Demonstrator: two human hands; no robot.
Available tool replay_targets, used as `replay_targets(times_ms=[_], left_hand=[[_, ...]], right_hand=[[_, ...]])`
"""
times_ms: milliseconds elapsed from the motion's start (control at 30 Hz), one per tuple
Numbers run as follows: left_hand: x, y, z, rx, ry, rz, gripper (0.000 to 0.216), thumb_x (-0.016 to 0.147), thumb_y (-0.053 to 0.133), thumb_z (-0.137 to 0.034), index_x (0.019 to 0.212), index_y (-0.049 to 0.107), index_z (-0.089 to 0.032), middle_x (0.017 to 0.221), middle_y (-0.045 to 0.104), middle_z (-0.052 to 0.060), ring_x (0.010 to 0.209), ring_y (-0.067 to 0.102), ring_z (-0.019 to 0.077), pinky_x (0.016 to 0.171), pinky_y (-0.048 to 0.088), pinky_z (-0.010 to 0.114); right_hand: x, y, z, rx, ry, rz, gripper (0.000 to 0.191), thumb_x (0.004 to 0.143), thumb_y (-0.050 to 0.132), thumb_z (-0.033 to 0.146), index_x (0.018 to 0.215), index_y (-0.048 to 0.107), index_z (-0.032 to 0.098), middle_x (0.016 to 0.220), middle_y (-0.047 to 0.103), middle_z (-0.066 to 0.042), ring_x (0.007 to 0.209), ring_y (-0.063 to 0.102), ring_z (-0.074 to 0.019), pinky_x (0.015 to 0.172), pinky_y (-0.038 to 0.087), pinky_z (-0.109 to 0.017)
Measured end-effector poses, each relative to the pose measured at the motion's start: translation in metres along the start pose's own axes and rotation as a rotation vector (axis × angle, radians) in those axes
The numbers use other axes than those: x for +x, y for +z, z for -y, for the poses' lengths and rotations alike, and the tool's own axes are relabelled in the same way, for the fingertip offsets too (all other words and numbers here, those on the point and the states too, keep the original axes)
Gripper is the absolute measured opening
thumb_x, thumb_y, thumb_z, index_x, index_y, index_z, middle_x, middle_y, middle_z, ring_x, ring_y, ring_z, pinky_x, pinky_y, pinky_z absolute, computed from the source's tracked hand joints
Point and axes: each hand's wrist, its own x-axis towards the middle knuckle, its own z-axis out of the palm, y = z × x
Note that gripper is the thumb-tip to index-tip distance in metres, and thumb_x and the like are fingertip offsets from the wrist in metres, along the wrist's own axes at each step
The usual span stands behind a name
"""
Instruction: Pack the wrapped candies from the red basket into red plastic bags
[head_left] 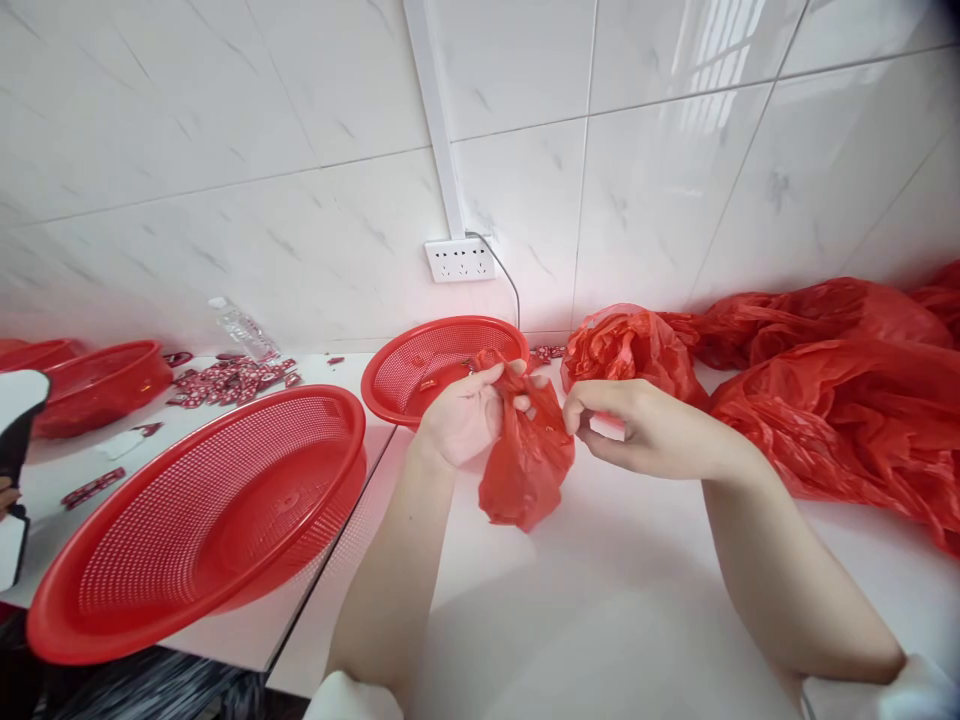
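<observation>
Forearms [390, 590] converge: left hand [465, 415] clamps the small red bag [525, 470] by its bunched, unknotted neck, right hand [645, 432] beside it, grip unclear, red bag heap [825, 400] lying right of it.

Bright, even daylight; window glare on wall tiles [720, 90]; edges bowed, corners blurred.

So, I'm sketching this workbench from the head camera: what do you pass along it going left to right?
large red basket → left hand → small red bag → right hand → heap of red bags
</observation>
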Motion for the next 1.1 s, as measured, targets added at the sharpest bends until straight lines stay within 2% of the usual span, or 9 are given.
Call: replay_targets(times_ms=[100, 200, 333, 433, 533, 633, 867, 967, 1100], left_hand=[[-0.005, 0.002, 0.001, 0.354, 0.097, -0.010, 0.025, 0.088, 0.045, -0.030, 0.076, 0.062, -0.017, 0.070, 0.056, 0.003, 0.057, 0.048, 0.0122, 0.058, 0.041, 0.027], [-0.010, 0.007, 0.004, 0.970, 0.197, -0.199, 0.036, 0.094, 0.040, -0.041, 0.071, 0.058, -0.018, 0.063, 0.050, 0.002, 0.058, 0.047, 0.0150, 0.057, 0.037, 0.029], [-0.010, 0.010, 0.007, 1.508, 0.426, -0.397, 0.031, 0.096, 0.037, -0.037, 0.077, 0.054, -0.019, 0.085, 0.056, 0.005, 0.072, 0.052, 0.0184, 0.067, 0.038, 0.033], [-0.008, 0.011, 0.006, 1.453, 0.586, -0.276, 0.026, 0.096, 0.035, -0.029, 0.083, 0.056, -0.019, 0.101, 0.055, 0.007, 0.087, 0.054, 0.0195, 0.080, 0.041, 0.034], [-0.011, 0.015, 0.004, 1.215, 0.714, -0.088, 0.030, 0.096, 0.034, -0.025, 0.079, 0.058, -0.018, 0.099, 0.057, 0.008, 0.094, 0.054, 0.0203, 0.089, 0.041, 0.035], [-0.015, 0.020, 0.006, 1.042, 0.677, 0.026, 0.031, 0.095, 0.035, -0.024, 0.078, 0.059, -0.018, 0.088, 0.058, 0.006, 0.084, 0.054, 0.0193, 0.084, 0.042, 0.035], [-0.015, 0.025, 0.009, 0.994, 0.519, 0.069, 0.029, 0.095, 0.036, -0.023, 0.076, 0.057, -0.017, 0.082, 0.058, 0.004, 0.077, 0.052, 0.0169, 0.079, 0.042, 0.032], [-0.016, 0.026, 0.008, 1.029, 0.508, 0.037, 0.029, 0.094, 0.036, -0.024, 0.077, 0.058, -0.017, 0.084, 0.059, 0.004, 0.076, 0.052, 0.0167, 0.080, 0.042, 0.032], [-0.019, 0.028, 0.008, 1.064, 0.476, 0.035, 0.032, 0.095, 0.036, -0.027, 0.080, 0.063, -0.017, 0.087, 0.061, 0.006, 0.081, 0.055, 0.0184, 0.081, 0.043, 0.033]], right_hand=[[0.003, 0.001, -0.004, -0.031, 0.078, 0.071, 0.014, 0.083, 0.049, 0.010, 0.087, 0.056, 0.022, 0.080, 0.061, 0.002, 0.068, 0.056, -0.0125, 0.064, 0.044, -0.026], [0.004, 0.001, -0.008, -0.031, 0.148, 0.108, 0.009, 0.089, 0.049, 0.020, 0.090, 0.058, 0.022, 0.083, 0.065, 0.001, 0.071, 0.059, -0.0139, 0.068, 0.046, -0.028], [0.005, 0.003, -0.013, -0.063, 0.236, 0.125, 0.011, 0.090, 0.049, 0.026, 0.089, 0.060, 0.023, 0.085, 0.068, -0.001, 0.075, 0.062, -0.0165, 0.070, 0.049, -0.031], [0.006, 0.006, -0.017, -0.053, 0.269, 0.090, 0.012, 0.090, 0.049, 0.027, 0.091, 0.061, 0.023, 0.090, 0.069, -0.002, 0.080, 0.064, -0.0187, 0.073, 0.051, -0.034], [0.010, 0.008, -0.020, 0.004, 0.319, -0.108, 0.017, 0.090, 0.051, 0.033, 0.102, 0.060, 0.024, 0.104, 0.068, -0.005, 0.092, 0.065, -0.0214, 0.080, 0.053, -0.037], [0.012, 0.009, -0.019, 0.078, 0.318, -0.256, 0.035, 0.091, 0.051, 0.037, 0.124, 0.053, 0.027, 0.122, 0.064, -0.005, 0.103, 0.064, -0.0226, 0.087, 0.053, -0.039], [0.010, 0.007, -0.008, 0.182, 0.161, -0.054, 0.041, 0.090, 0.050, 0.025, 0.129, 0.056, 0.031, 0.116, 0.066, -0.001, 0.096, 0.066, -0.0187, 0.088, 0.054, -0.036], [0.010, 0.008, -0.008, 0.181, 0.167, -0.077, 0.039, 0.086, 0.058, 0.029, 0.125, 0.059, 0.030, 0.118, 0.065, -0.001, 0.098, 0.066, -0.0197, 0.088, 0.054, -0.036], [0.012, 0.009, -0.011, 0.196, 0.199, -0.179, 0.021, 0.088, 0.057, 0.038, 0.099, 0.069, 0.024, 0.106, 0.070, -0.003, 0.096, 0.065, -0.0206, 0.085, 0.052, -0.034]])
